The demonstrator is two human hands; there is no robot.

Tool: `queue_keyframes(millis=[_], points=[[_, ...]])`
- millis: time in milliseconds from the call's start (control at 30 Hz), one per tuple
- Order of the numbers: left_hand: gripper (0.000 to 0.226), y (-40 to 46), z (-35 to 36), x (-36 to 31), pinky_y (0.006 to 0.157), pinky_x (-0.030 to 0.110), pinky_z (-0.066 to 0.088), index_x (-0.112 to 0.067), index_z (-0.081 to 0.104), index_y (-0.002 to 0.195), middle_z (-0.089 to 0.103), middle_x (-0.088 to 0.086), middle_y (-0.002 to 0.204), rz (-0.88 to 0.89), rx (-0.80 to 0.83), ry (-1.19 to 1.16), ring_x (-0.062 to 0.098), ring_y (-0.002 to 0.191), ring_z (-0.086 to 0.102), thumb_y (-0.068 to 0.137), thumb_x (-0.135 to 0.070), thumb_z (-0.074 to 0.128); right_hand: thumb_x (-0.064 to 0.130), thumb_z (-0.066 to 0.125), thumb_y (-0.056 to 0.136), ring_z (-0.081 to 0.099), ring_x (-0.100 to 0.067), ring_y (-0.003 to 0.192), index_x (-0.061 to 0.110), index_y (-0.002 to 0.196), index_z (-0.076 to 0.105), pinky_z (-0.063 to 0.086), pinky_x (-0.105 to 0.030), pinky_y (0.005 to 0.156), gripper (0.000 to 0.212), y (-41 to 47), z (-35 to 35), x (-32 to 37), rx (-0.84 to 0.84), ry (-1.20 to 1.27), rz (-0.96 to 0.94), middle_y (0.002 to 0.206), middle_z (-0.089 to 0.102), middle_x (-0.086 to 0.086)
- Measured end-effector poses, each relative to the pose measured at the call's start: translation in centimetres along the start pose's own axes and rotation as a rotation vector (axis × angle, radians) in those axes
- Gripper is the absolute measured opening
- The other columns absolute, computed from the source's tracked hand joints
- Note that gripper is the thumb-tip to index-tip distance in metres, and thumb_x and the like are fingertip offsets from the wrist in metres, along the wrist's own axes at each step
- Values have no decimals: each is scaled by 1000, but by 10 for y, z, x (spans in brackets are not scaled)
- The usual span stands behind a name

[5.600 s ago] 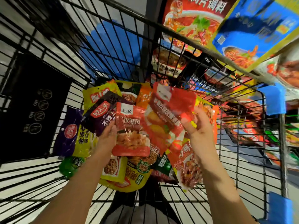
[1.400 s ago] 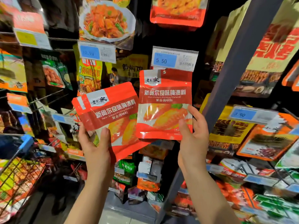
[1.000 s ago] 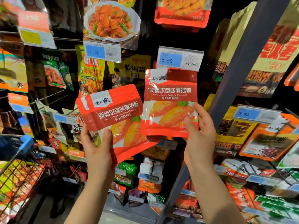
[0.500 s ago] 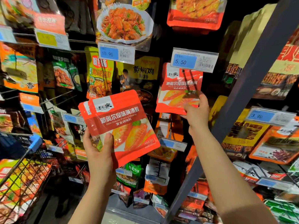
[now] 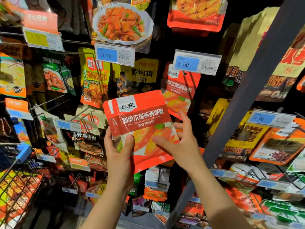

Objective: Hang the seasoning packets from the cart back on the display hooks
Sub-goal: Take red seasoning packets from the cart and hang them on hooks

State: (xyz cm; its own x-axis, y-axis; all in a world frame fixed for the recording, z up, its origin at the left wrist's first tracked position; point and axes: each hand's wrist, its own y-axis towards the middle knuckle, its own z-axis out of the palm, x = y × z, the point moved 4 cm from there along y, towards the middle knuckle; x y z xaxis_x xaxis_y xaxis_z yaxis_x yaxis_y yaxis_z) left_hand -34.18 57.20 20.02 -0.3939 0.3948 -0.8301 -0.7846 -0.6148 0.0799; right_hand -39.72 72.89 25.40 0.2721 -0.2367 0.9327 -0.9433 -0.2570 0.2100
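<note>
Cart (image 5: 18, 189): wire basket corner far left of left hand and lower, holds mixed pkts, blurred. Display hooks (image 5: 54, 100): bare wire prongs up-left of left hand, w/ hung pkts and price tags around. Left hand (image 5: 119, 151): raised, palm toward person, thumb curled over front of held packet (image 5: 140, 129) at its lower left, fingers behind; firm grip. Held packet: red pouch, white logo patch top left, white Chinese text plus "New Orleans Pickling Material" on darker red band, wing photo on lower half; glossy, creased, tilted w/ left side lower. A second red edge shows behind its left side, approx. same print; cannot tell how many pkts in the grip. Pkt sits btwn both hands, just above left thumb. Right hand (image 5: 179, 142): raised, fingers spread and near straight, thumb tip resting on pkt front at wing photo, fingertips at or behind pkt's right edge; loose touch, not closed round it. Hung packet (image 5: 179, 91): same red design, on hook directly above right hand, under 5.50 tag (image 5: 196, 63), partly hidden behind held pkt's top right corner. Grey upright (image 5: 247, 100): slanted shelf post right of right hand.
</note>
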Motion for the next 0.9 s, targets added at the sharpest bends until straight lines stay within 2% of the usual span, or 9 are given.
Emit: queue_keyframes(millis=[100,200,267,367,433,533,667,733,900], points=[[44,-3,9,6,80,35,54,-44,48,130,61,-5,118,-39,34,-19,12,106,66,90,-35,63,27,88,70,57,-17,119,40,143,38,51,-47,98,89,-3,-3,-14,-74,120,70,130,57,4],[40,-3,13,10,66,33,56,-35,44,139,63,1,115,-109,54,-101,13,87,70,99,-31,49,11,83,75,64,-15,108,41,124,54,55,-50,92,65,-5,-15,-19,-192,224,74,117,64,5],[40,-3,13,12,66,35,56,-35,42,141,62,6,123,-127,49,-96,18,91,70,102,-25,48,8,81,78,64,-16,108,43,121,56,54,-51,91,61,-8,-20,-19,-256,238,40,115,66,6],[36,-2,10,9,74,41,55,-47,47,128,59,3,133,-103,35,-71,25,106,68,101,-23,51,12,77,82,64,-14,109,52,116,54,53,-52,92,58,-14,-25,-14,-333,209,-27,114,66,10],[38,2,6,4,74,42,56,-54,50,118,57,5,136,-80,29,-72,26,106,68,99,-20,53,10,75,84,64,-10,106,51,116,54,53,-50,92,56,-17,-30,-10,-386,241,-62,111,66,12],[42,6,3,0,82,45,56,-53,49,121,56,6,138,-31,37,-51,26,113,65,96,-20,56,5,73,83,66,-13,104,45,115,56,54,-48,91,54,-17,-38,-5,-442,328,-107,105,69,11],[41,5,3,-3,81,38,55,-54,48,119,53,6,140,1,49,-44,23,115,64,95,-21,56,-2,70,84,68,-12,100,36,116,57,54,-38,89,51,-9,-47,2,-482,440,-107,95,73,12],[42,4,4,-4,80,37,56,-52,48,119,53,7,139,4,60,-44,22,113,66,91,-23,57,-3,68,85,68,-16,104,30,117,58,54,-37,91,47,-4,-49,4,-482,518,-79,95,74,8],[45,1,1,-3,72,18,54,-49,45,122,53,4,138,29,38,-46,9,106,67,98,-11,52,0,68,87,68,-19,106,30,114,58,52,-50,98,42,6,-51,12,-479,560,-28,105,74,-1]])
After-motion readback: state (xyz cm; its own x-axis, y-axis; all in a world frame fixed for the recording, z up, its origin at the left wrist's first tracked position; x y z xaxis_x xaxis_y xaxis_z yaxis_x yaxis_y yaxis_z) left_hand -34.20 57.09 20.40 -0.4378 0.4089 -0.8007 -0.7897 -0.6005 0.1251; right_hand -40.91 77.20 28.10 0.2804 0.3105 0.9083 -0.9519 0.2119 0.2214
